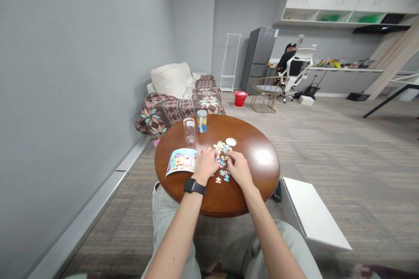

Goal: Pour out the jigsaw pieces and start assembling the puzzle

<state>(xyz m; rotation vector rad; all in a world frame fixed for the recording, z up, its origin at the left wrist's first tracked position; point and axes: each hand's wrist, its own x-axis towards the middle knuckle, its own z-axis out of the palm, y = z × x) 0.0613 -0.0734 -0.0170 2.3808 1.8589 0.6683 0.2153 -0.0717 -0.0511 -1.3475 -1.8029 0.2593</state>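
Observation:
A loose pile of jigsaw puzzle pieces (222, 163) lies on the round brown table (186, 188). My left hand (207, 162), a dark watch on its wrist, rests at the left edge of the pile with its fingers loosely bent. On the other side, my right hand (238, 166) reaches its bent fingertips to the pieces, thumb apart. No piece shows in either hand, though the undersides of the fingers are hidden. Left of my left hand is a curved picture sheet (180, 161) with colourful cartoon figures.
Behind the pieces stand a clear glass (189, 130) and a blue-and-yellow tin (202, 122). A round white-rimmed lid (231, 142) lies beside the pile. A white box (316, 211) is right of the table. Far back, a person (285, 62) sits near a white chair.

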